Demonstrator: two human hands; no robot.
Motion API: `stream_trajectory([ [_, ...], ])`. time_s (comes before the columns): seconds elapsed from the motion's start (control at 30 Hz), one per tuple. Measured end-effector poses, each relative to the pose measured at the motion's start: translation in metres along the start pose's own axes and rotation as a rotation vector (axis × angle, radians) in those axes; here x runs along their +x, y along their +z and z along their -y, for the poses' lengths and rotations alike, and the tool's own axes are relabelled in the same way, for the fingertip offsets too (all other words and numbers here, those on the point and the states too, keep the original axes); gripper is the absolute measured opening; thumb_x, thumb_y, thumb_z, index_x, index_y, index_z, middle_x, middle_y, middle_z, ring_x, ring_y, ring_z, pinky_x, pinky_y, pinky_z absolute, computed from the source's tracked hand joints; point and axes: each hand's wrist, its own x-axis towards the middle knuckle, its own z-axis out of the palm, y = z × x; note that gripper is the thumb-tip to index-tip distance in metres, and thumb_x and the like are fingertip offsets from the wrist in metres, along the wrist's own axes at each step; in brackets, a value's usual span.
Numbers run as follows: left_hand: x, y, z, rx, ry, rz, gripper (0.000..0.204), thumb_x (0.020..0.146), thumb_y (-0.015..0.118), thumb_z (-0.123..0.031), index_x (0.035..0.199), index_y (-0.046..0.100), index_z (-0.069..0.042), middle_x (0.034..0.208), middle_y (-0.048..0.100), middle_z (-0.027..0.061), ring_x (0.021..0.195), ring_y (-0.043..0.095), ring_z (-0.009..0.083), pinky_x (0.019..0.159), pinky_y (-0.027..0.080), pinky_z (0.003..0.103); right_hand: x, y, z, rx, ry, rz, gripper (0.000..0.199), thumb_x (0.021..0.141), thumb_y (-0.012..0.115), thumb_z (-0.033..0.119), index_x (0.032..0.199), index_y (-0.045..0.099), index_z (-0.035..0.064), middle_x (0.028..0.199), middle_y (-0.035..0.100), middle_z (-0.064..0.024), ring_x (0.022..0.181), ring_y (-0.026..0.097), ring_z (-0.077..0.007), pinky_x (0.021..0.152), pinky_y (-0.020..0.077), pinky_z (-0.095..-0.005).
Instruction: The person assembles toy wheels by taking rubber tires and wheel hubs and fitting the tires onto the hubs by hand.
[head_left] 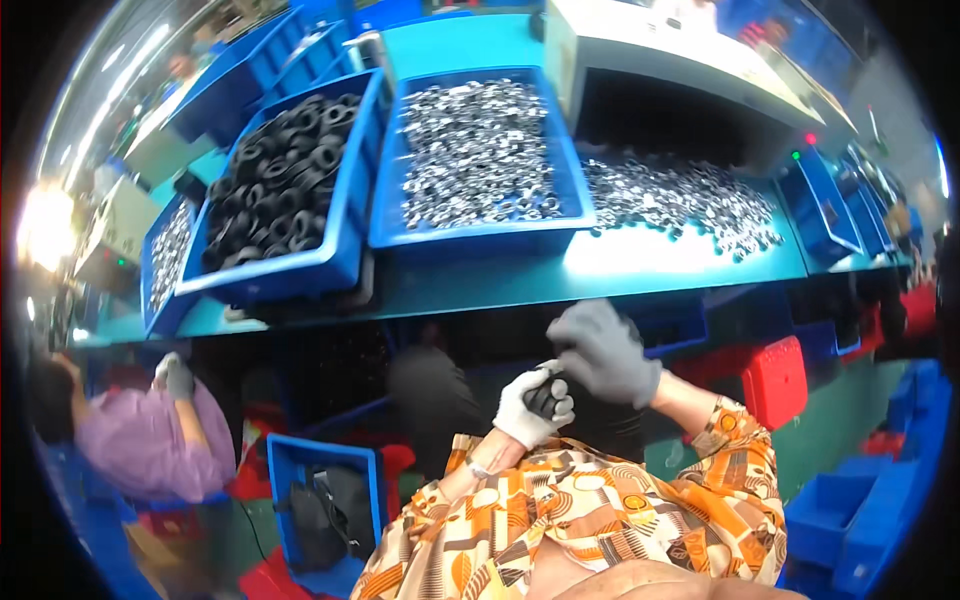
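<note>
Left hand in a white glove (520, 412) is curled in front of the torso, grasping a small black rounded part (541, 402); fingers cover much of it, exact shape unclear. Right hand in a grey glove (603, 352) sits just above and right of it, blurred; can't tell if it's clenched or holding anything. Risk: part is mostly wrapped in glove, so a slack grip or slick fabric could drop it into the dark gap below the table.

Beyond: teal tabletop (455, 278), then blue plastic bin (300, 282) of black rings (285, 180), and right of it a blue plastic tray (480, 239) of shiny metal rings (475, 150). Loose metal ring pile (680, 205) lies on bare tabletop, right; no rim visible up front, so a sleeve bump could scatter rings.
</note>
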Motion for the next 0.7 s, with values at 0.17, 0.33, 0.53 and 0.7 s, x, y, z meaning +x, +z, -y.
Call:
stream_trajectory([
  [0.17, 0.019, -0.015, 0.000, 0.040, -0.085, 0.012, 0.026, 0.087, 0.052, -0.029, 0.103, 0.061, -0.011, 0.071, 0.052, 0.0066, 0.064, 0.043, 0.0231, 0.057, 0.035, 0.034, 0.012, -0.049, -0.121, -0.021, 0.336, -0.462, 0.009, 0.085, 0.061, 0.005, 0.094, 0.062, 0.0018, 0.086, 0.063, -0.0124, 0.078, 0.062, -0.0224, 0.070, 0.0481, -0.0315],
  [0.33, 0.025, -0.028, -0.012, 0.027, -0.118, 0.057, 0.025, 0.090, 0.050, -0.026, 0.104, 0.060, -0.009, 0.071, 0.057, 0.0099, 0.062, 0.048, 0.0262, 0.056, 0.040, 0.037, 0.045, -0.085, -0.223, -0.055, 0.741, -0.506, 0.010, 0.085, 0.061, 0.011, 0.092, 0.064, 0.0050, 0.080, 0.066, -0.0120, 0.070, 0.062, -0.0203, 0.066, 0.0479, -0.0302],
  [0.53, 0.038, -0.036, -0.026, 0.055, -0.140, 0.049, 0.033, 0.094, 0.044, -0.035, 0.103, 0.060, -0.007, 0.064, 0.048, 0.0073, 0.059, 0.043, 0.0238, 0.057, 0.036, 0.035, 0.104, -0.094, -0.285, -0.260, 0.739, -0.257, 0.020, 0.085, 0.057, 0.020, 0.100, 0.067, 0.0112, 0.093, 0.066, -0.0154, 0.091, 0.063, -0.0327, 0.081, 0.0488, -0.0383],
  [0.7, 0.050, -0.036, -0.030, 0.147, -0.140, -0.060, 0.040, 0.090, 0.049, -0.046, 0.098, 0.062, -0.009, 0.059, 0.041, 0.0042, 0.057, 0.037, 0.0217, 0.056, 0.032, 0.034, 0.135, -0.077, -0.323, -0.715, 0.675, 0.104, 0.028, 0.084, 0.052, 0.015, 0.109, 0.065, 0.0177, 0.098, 0.067, -0.0161, 0.097, 0.063, -0.0339, 0.085, 0.0485, -0.0428],
])
